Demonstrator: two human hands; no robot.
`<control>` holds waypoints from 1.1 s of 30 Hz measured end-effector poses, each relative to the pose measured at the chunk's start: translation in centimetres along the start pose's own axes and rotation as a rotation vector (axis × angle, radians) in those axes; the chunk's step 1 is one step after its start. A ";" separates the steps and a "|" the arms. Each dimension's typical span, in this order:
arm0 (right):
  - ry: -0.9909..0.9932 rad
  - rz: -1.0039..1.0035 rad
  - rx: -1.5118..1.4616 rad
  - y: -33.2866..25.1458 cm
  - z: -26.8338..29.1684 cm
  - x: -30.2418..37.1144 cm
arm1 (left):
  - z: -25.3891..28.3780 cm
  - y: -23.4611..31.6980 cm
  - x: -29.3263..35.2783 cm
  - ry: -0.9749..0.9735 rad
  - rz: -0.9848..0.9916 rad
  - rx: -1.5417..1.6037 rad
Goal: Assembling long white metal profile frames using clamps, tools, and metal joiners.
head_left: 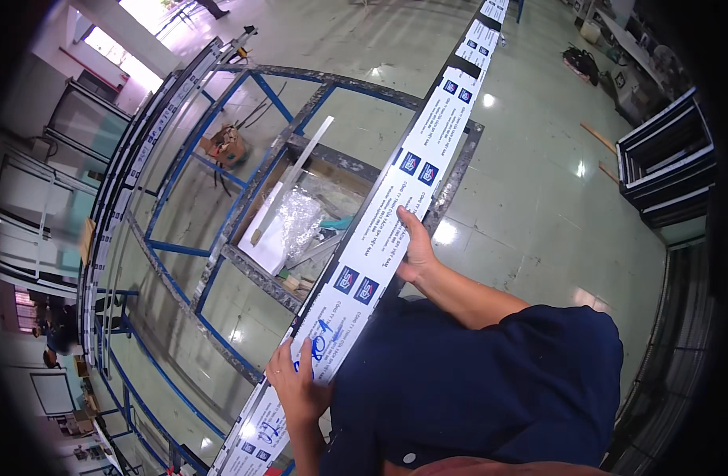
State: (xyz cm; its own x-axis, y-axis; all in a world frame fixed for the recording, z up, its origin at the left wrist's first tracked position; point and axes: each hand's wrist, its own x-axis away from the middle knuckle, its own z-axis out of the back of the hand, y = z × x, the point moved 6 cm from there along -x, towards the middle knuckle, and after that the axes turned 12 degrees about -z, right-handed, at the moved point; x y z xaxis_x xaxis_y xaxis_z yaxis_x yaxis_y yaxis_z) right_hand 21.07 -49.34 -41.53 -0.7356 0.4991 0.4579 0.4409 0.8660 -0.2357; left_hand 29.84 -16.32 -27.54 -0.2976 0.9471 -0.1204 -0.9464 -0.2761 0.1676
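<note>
A long, straight bar (377,230), its top covered in white printed film with a dark strip along the far edge, runs diagonally from the lower left to the top right. It lies across a blue metal stand. My right hand (414,247) grips its near edge at mid-length, thumb on top and the other fingers hidden beneath. Lower down, my left hand (296,387) is closed over the bar, fingertips at the far edge, beside blue handwritten marks. Black bands (464,67) cross the bar toward its far end.
The blue stand (178,249) has an open tray (257,274) holding clear plastic wrap (294,222) and a pale strip (296,176). More long bars (134,159) rest at the left. A carton (225,147) sits beneath the stand. Dark frames (667,147) lean at the right.
</note>
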 end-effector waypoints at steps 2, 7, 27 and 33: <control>0.009 -0.001 0.021 -0.2 0.8 1.1 | -0.8 0.2 0.6 -0.005 0.009 0.013; 0.113 -0.011 0.086 0.2 4.7 2.0 | -3.1 0.2 2.0 -0.006 0.003 0.109; 0.182 -0.275 0.294 2.7 19.7 -0.1 | -17.6 -1.3 9.3 0.025 0.075 0.131; 0.204 -0.296 0.418 2.3 18.1 -0.9 | -18.6 -2.2 9.4 0.029 0.140 0.167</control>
State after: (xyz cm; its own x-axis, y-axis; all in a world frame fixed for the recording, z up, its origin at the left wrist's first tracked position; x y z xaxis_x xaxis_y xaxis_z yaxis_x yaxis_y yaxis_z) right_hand 13.46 -47.24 -57.98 -0.6646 0.2524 0.7033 -0.0420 0.9271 -0.3725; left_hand 26.80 -9.82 -47.30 -0.4306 0.8955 -0.1124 -0.8624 -0.3716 0.3437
